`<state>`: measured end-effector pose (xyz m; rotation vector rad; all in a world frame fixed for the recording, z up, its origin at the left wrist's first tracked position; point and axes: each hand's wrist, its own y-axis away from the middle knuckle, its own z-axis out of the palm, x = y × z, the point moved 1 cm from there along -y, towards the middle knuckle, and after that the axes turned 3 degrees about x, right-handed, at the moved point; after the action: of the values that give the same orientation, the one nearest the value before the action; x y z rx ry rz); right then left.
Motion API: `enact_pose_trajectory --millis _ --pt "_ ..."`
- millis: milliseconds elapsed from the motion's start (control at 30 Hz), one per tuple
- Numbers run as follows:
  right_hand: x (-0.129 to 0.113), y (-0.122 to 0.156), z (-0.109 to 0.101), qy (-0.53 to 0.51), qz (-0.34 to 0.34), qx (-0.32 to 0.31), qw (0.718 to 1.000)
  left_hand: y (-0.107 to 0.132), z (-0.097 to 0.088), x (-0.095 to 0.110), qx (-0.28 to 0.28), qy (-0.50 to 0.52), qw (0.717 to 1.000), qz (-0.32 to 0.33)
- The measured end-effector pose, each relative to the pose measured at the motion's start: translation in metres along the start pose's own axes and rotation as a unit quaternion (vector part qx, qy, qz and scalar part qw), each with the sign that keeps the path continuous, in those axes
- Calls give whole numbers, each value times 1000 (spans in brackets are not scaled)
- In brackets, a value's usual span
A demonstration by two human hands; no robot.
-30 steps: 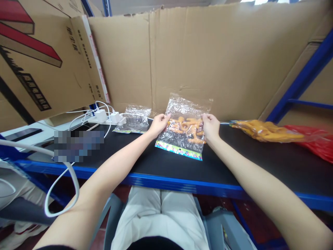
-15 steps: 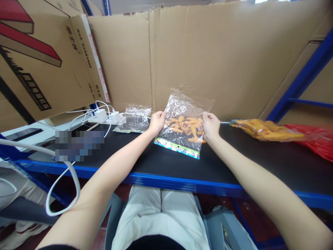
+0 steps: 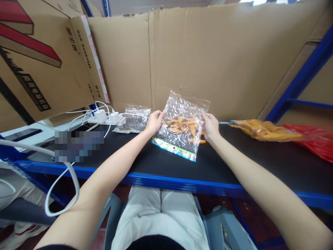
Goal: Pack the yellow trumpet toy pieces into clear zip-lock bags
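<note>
A clear plastic bag (image 3: pixel 183 104) with a colourful printed strip along its lower edge is stretched between my two hands above the black tabletop (image 3: pixel 166 170). My left hand (image 3: pixel 155 122) pinches its left edge, fingers closed. At the opposite edge, my right hand (image 3: pixel 210 126) grips the film between thumb and fingers. Several orange pieces (image 3: pixel 191 128), curved and glossy, show through the film. One orange tip sticks out past the bag's right edge, below my right hand. Whether the other pieces lie inside the bag or behind it, I cannot tell.
Another clear bag (image 3: pixel 134 119) lies behind my left hand, beside a white power strip (image 3: pixel 111 119) with chargers and cables. To the right rest a bag of orange pieces (image 3: pixel 262 130) and red plastic (image 3: pixel 312 139). Cardboard (image 3: pixel 208 52) walls the back; a blue rail (image 3: pixel 166 180) edges the front.
The bag has shifted slightly left and down, its upper right corner drawing inward. More of the orange tip shows past its right edge. Both hands keep their hold.
</note>
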<state>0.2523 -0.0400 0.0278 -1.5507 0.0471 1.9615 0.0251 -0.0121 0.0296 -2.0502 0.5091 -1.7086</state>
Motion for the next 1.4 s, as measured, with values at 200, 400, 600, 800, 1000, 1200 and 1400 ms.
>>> enact_pose_trajectory --millis 200,400,600,800,1000,1200,1400 --pt "0 -3 -3 3 2 17 1000 0 -1 5 -18 3 1000 -6" --pt "-1 -4 -6 -2 -5 7 1000 -4 -2 4 -27 -23 999 -23" --pt "-1 0 -1 -20 47 -25 998 -5 -4 2 8 -11 1000 -9" --pt "10 10 8 83 27 -66 994 -6 -9 1 63 19 997 -32" --pt "9 12 9 186 -80 -20 979 -8 -10 2 77 -10 997 -26" --pt "5 15 9 215 -164 -34 962 -8 -12 2 85 -43 995 -11" --pt "9 19 8 193 -160 -118 961 -12 -15 -4 96 71 991 -57"
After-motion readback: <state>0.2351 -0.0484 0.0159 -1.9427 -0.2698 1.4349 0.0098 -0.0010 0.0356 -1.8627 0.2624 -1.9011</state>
